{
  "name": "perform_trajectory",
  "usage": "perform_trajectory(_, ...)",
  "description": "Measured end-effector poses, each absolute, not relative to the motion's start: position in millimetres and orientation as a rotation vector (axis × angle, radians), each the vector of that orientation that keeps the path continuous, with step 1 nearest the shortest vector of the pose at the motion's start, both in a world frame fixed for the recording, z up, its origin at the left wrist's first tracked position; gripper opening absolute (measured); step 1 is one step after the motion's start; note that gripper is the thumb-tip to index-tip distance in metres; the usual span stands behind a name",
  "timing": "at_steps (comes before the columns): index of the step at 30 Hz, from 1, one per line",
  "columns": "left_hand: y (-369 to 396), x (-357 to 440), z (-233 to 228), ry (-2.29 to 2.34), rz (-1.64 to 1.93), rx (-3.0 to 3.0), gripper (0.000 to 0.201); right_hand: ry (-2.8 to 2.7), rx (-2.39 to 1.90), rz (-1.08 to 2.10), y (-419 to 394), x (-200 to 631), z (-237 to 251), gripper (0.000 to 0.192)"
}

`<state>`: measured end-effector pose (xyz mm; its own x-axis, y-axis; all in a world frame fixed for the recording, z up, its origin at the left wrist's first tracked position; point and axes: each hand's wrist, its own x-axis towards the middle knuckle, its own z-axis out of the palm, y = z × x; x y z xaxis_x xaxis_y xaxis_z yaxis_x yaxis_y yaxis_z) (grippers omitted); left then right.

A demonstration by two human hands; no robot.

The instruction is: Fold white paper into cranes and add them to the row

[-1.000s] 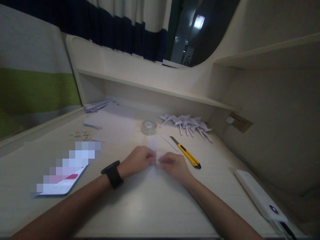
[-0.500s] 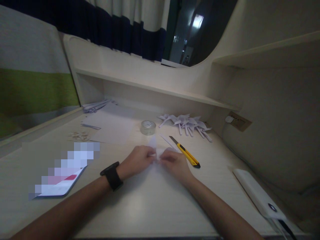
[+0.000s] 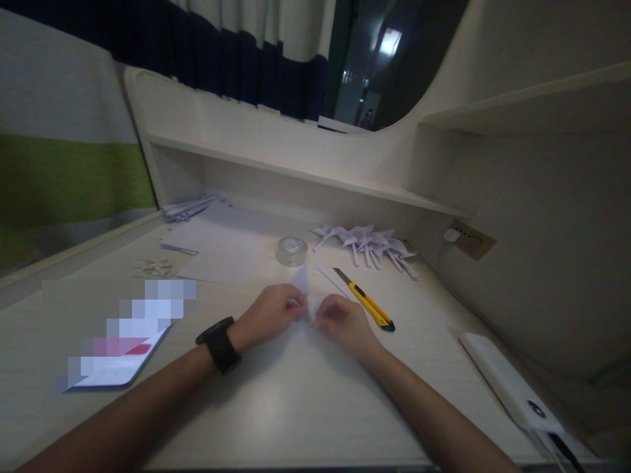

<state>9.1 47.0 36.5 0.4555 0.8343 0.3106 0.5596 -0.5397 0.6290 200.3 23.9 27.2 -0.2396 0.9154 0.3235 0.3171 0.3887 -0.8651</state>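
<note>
On the bench (image 3: 266,420), centre | white paper piece (image 3: 300,280) between left hand (image 3: 274,313) and right hand (image 3: 346,327), equally near | long axis seemingly near-to-far | left pinches it; right curled at it, hold I cannot tell

Both bare forearms (image 3: 142,404) slant in from the near corners toward the middle. I can see the left hand (image 3: 269,314), knuckles up, its fingers (image 3: 298,306) curled into a pinch; just beside it, the right hand (image 3: 348,325) curls inward, its own fingers bunched close together.
</note>
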Motion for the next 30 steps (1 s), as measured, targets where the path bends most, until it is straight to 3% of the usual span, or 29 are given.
perform_trajectory(23,45.7,10.0,37.6,1.121,0.839,2.488,0.013,-1.585,-1.057,1.022,28.2,203.4,28.6,0.032)
perform_trajectory(30,42.0,9.4,40.9,1.101,0.825,2.444,0.015,-1.607,-1.051,1.057,28.6,205.0,29.0,0.03)
